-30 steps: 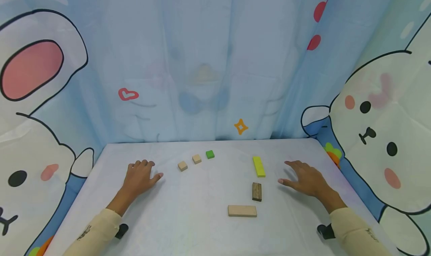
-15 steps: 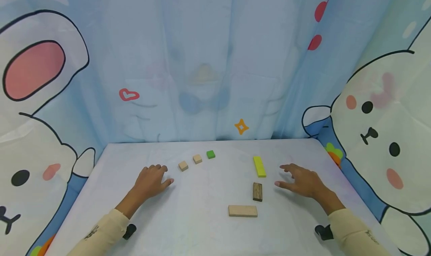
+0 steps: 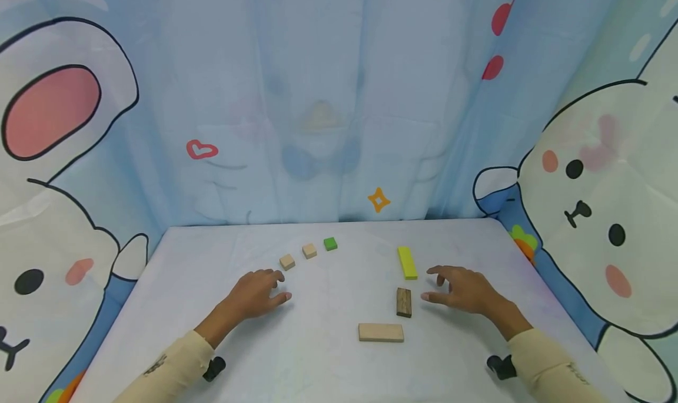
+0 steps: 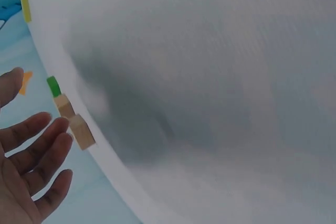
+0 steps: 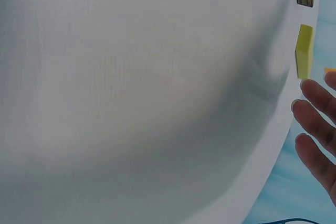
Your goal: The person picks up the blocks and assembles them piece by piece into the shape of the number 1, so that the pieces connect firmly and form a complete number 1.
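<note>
My left hand (image 3: 255,294) hovers over the white table, fingers relaxed, holding nothing. Just beyond its fingertips lie two plain wooden cubes, one (image 3: 287,262) nearer and one (image 3: 309,250) farther, with a green cube (image 3: 331,243) to their right. On the other side my right hand (image 3: 463,290) is above the table, thumb and fingers apart, touching nothing. Left of its fingers are a yellow block (image 3: 407,263) and a dark brown wood-grained block (image 3: 404,302). A long plain wooden block (image 3: 381,332) lies crosswise nearer to me. In the left wrist view the cubes (image 4: 82,132) appear beside the fingers.
The white-covered table (image 3: 318,367) ends at a blue curtain (image 3: 328,97) printed with cartoon figures, which also hangs along both sides. Dark wrist-worn devices show below the cuffs, one at the left (image 3: 214,369) and one at the right (image 3: 501,367).
My left hand has moved right and slightly toward me. My right hand has moved left, closer to the yellow and brown blocks. The blocks have stayed in place.
</note>
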The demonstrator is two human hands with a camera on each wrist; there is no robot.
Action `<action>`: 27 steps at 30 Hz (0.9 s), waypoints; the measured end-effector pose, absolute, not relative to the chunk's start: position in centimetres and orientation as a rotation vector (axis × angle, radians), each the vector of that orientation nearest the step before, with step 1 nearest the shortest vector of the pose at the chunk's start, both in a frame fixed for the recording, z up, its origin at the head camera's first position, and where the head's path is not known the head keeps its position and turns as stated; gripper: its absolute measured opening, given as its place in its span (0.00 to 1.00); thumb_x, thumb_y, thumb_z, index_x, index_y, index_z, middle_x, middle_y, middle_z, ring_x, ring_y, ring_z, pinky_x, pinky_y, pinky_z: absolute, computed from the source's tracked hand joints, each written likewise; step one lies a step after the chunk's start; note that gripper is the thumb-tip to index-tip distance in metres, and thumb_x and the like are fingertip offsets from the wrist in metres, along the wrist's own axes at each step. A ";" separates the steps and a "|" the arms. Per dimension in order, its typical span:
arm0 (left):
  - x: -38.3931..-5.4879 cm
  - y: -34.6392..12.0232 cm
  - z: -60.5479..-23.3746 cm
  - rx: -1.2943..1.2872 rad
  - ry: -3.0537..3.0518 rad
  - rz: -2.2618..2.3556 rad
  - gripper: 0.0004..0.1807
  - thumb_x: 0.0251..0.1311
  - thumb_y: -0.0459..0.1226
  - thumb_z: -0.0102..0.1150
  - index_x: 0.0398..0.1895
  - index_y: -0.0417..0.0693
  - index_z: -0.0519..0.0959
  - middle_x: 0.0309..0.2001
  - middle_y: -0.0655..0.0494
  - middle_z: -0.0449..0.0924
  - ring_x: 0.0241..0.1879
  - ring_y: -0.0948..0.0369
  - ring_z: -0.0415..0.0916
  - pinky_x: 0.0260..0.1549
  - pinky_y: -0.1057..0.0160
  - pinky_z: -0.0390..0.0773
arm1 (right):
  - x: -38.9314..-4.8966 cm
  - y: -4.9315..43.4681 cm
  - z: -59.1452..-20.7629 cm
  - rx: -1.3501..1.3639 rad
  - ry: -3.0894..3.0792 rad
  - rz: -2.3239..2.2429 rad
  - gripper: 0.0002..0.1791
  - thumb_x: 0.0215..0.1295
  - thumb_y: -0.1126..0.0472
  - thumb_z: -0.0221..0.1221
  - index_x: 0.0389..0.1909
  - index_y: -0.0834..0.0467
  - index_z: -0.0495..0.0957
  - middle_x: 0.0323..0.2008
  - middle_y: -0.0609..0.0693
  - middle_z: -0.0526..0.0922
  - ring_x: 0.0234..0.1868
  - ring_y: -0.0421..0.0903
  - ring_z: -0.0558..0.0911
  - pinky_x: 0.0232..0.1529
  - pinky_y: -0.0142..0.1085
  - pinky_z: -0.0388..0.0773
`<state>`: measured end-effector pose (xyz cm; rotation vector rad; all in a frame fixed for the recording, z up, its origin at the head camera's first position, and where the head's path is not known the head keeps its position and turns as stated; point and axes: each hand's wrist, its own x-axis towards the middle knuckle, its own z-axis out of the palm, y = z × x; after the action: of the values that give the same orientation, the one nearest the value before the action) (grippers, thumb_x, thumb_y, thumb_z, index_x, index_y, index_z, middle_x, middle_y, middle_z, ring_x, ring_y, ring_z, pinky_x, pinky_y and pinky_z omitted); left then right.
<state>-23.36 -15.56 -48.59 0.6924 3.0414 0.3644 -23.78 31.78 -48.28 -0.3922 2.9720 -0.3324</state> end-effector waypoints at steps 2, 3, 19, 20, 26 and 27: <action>-23.3 -15.2 -48.6 0.707 3.007 0.412 0.23 0.63 0.53 0.64 0.51 0.47 0.82 0.40 0.55 0.86 0.41 0.58 0.82 0.45 0.52 0.80 | -23.7 31.5 -48.4 -0.396 2.952 -0.349 0.42 0.53 0.29 0.66 0.61 0.54 0.76 0.40 0.48 0.83 0.31 0.42 0.74 0.32 0.40 0.76; -23.2 -15.0 -48.6 0.719 2.990 0.435 0.22 0.63 0.53 0.64 0.51 0.46 0.81 0.40 0.55 0.85 0.41 0.58 0.82 0.45 0.52 0.80 | -23.7 31.3 -48.4 -0.396 2.943 -0.359 0.41 0.53 0.30 0.66 0.61 0.53 0.76 0.40 0.48 0.83 0.31 0.42 0.74 0.32 0.39 0.76; -22.7 -12.0 -49.5 0.863 2.855 0.560 0.21 0.66 0.54 0.61 0.52 0.49 0.80 0.38 0.61 0.82 0.34 0.67 0.74 0.36 0.63 0.76 | -23.8 29.9 -49.3 -0.409 2.889 -0.449 0.41 0.52 0.31 0.68 0.62 0.52 0.76 0.39 0.45 0.82 0.33 0.41 0.76 0.33 0.37 0.76; -22.7 -11.8 -49.6 0.875 2.848 0.566 0.21 0.66 0.53 0.61 0.52 0.49 0.80 0.38 0.61 0.82 0.34 0.67 0.73 0.36 0.63 0.75 | -23.7 29.8 -49.4 -0.414 2.888 -0.451 0.42 0.52 0.31 0.68 0.62 0.53 0.76 0.39 0.45 0.82 0.33 0.41 0.76 0.33 0.36 0.76; -22.5 -10.3 -49.7 0.928 2.806 0.557 0.21 0.65 0.53 0.62 0.53 0.50 0.80 0.37 0.62 0.81 0.33 0.69 0.72 0.37 0.65 0.75 | -23.6 29.1 -49.6 -0.462 2.896 -0.450 0.44 0.51 0.30 0.68 0.63 0.54 0.76 0.38 0.43 0.82 0.32 0.39 0.75 0.31 0.35 0.74; -22.5 -10.1 -49.7 0.938 2.800 0.552 0.21 0.65 0.54 0.61 0.53 0.50 0.80 0.37 0.63 0.81 0.33 0.69 0.72 0.37 0.65 0.75 | -23.6 29.0 -49.6 -0.466 2.897 -0.451 0.44 0.51 0.30 0.68 0.63 0.54 0.76 0.38 0.43 0.82 0.32 0.39 0.74 0.31 0.35 0.73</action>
<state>-22.48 -10.07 -49.73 0.9383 2.8002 0.5516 -23.60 29.00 -49.59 -0.4658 2.8968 -0.4513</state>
